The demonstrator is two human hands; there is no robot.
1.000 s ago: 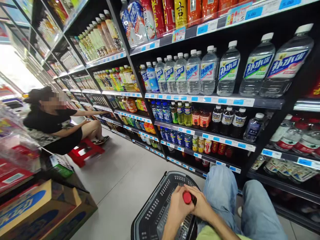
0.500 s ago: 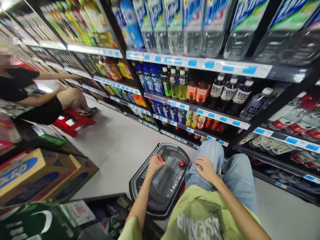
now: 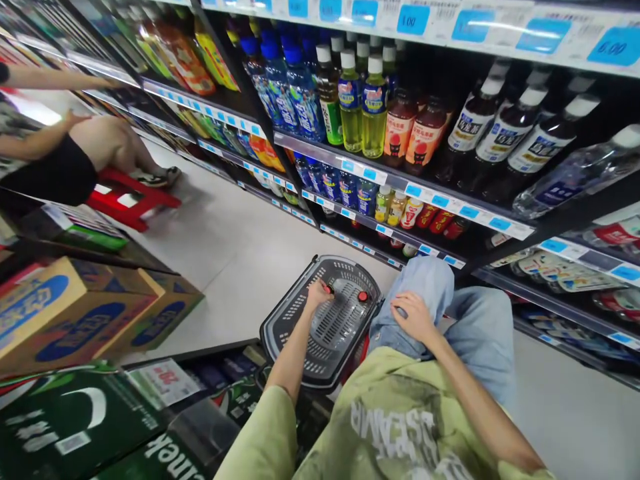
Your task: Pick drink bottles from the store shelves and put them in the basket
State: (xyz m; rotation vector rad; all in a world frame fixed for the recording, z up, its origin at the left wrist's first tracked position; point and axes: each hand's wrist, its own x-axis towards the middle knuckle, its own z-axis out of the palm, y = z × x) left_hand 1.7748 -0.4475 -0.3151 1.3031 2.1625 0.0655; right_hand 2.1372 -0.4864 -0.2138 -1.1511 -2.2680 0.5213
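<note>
A dark grey plastic shopping basket (image 3: 287,319) sits on the floor to the left of my knees. Inside it, toward the right side, is a round red-topped item (image 3: 363,297); its body is hard to make out from above. My left hand (image 3: 318,293) reaches over the basket, fingers closed around a small dark item with a red top (image 3: 329,290), mostly covered by the fingers. My right hand (image 3: 414,316) lies on my jeans-covered knee with fingers extended. A small dark spot by its fingertips is unclear.
Drink shelves (image 3: 340,167) with bottles and price tags run along the front and right. Cardboard boxes (image 3: 100,307) and green beer cases (image 3: 75,427) stand at left. Further off, a person (image 3: 60,143) sits on a red stool (image 3: 133,197), one arm toward the shelves.
My view has tipped lower and closer to the middle shelves, so the upper bottles have left the picture. Both hands keep nearly the same places at the basket and knee.
</note>
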